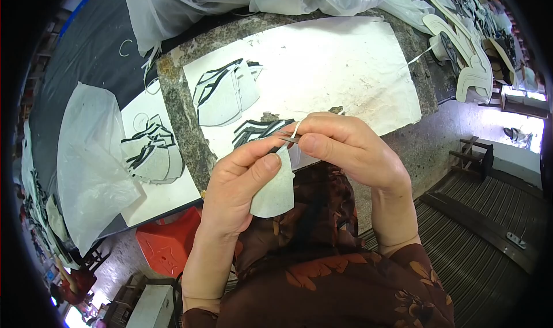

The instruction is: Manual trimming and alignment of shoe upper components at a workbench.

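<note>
My left hand [233,181] pinches a pale, grey-white cut piece [273,192] with a dark upper edge between thumb and fingers, and the piece hangs down in front of my lap. Close against its top edge, my right hand [345,146] is closed on a small pointed metal tool [290,139], whose exact kind is partly hidden by the fingers. A narrow white strip [297,127] rises between the two hands at that edge. Just behind them on the white board lies a fanned stack of dark-edged pieces [256,131], partly covered by my hands.
More pale, dark-edged pieces [222,97] lie on the white board [322,57], and another pile [152,155] sits at the left beside a plastic bag [95,155]. A white strip runs to a spool [443,47] at the right. A red stool [164,244] stands below the table.
</note>
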